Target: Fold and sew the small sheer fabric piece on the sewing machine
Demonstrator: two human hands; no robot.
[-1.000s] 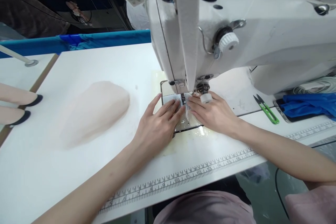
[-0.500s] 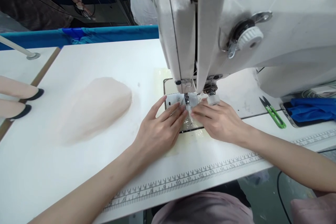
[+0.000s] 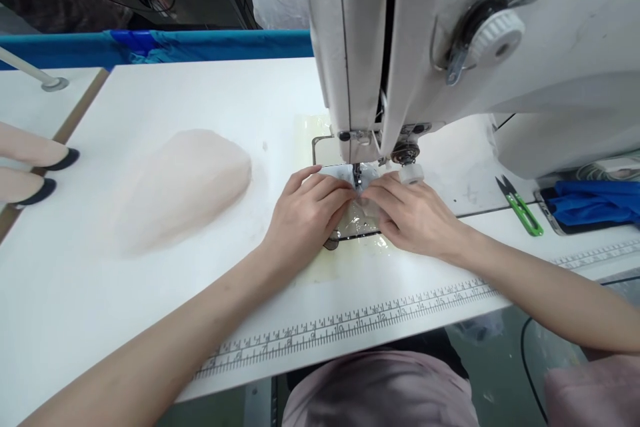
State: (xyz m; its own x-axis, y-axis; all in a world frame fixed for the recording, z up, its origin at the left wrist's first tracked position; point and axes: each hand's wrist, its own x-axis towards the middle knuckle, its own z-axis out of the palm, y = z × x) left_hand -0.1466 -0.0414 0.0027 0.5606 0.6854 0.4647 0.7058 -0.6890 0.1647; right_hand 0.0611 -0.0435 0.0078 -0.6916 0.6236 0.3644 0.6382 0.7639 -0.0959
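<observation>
A white sewing machine [image 3: 360, 47] stands over the table, its needle and presser foot [image 3: 357, 175] lowered between my hands. My left hand [image 3: 313, 210] is left of the foot, with fingers curled and tips pressed together at the needle. My right hand [image 3: 417, 213] mirrors it on the right, thumb and fingers pinched close to the foot. A thin see-through piece of fabric [image 3: 369, 205] shows between the fingertips; most of it is hidden by my hands. Under them lies the shiny metal bed plate [image 3: 353, 227].
A sheer beige fabric piece [image 3: 185, 190] lies on the white table [image 3: 240, 93] at left. Green thread snips [image 3: 520, 207] and a phone under blue cloth [image 3: 595, 203] are at right. A ruler strip [image 3: 345, 330] runs along the front edge. Two leg-like beige forms with black tips [image 3: 37, 193] reach in from the left.
My left fingers, flatter and spread before, have curled into a pinch at the needle. My right hand stays pinched there. The whole view has shifted slightly, with the machine appearing larger and higher.
</observation>
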